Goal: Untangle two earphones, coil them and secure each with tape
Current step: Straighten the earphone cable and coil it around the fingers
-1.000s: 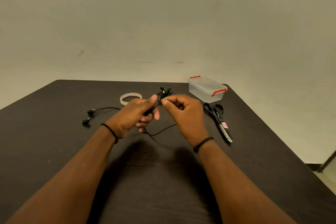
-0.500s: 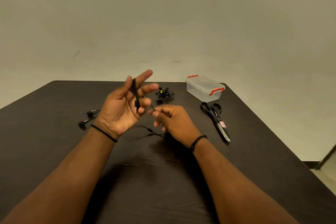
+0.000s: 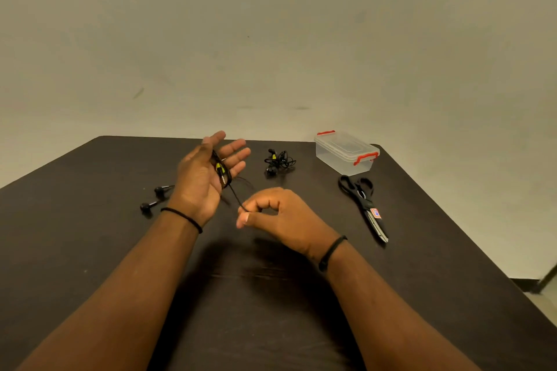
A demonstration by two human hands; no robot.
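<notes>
I see a very dark brown table (image 3: 90,250) — almost black, with a faint sheen — under a plain grey-beige wall (image 3: 271,39). The earphone cable (image 3: 221,173) across my left hand (image 3: 202,178) is black with a yellow-green mark, and the tangled earphones (image 3: 278,159) farther back are black with a small yellow spot. The two earbuds (image 3: 153,197) are black. The box (image 3: 343,153) is clear plastic with red clips. The scissors (image 3: 363,202) have black handles and a red, white and blue label. Both wristbands — left (image 3: 184,217), right (image 3: 330,251) — are black.
</notes>
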